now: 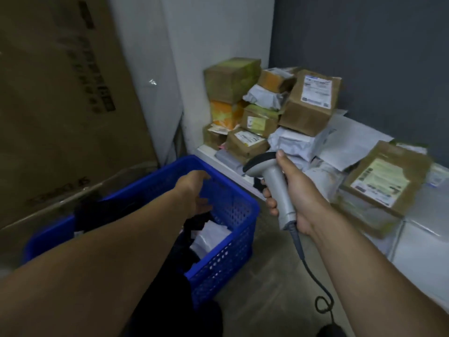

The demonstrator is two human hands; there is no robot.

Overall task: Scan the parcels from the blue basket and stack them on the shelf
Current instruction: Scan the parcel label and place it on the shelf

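Note:
A blue perforated basket point(233, 210) stands on the floor at lower left, with white and dark parcels point(211, 235) inside. My left hand point(195, 193) reaches over the basket with relaxed fingers and holds nothing. My right hand point(291, 190) grips the handle of a grey barcode scanner point(274, 183), whose head points left toward the basket. Its black cable point(313, 276) trails down to the floor. On the low white shelf point(206, 152) at right lie stacked cardboard boxes point(308, 103) and white mailer bags point(294, 144).
A very large cardboard box point(60, 93) leans against the white wall at left, close behind the basket. A flat labelled brown parcel point(381, 181) lies on the shelf at right. Bare grey floor point(267, 288) shows between the basket and the shelf.

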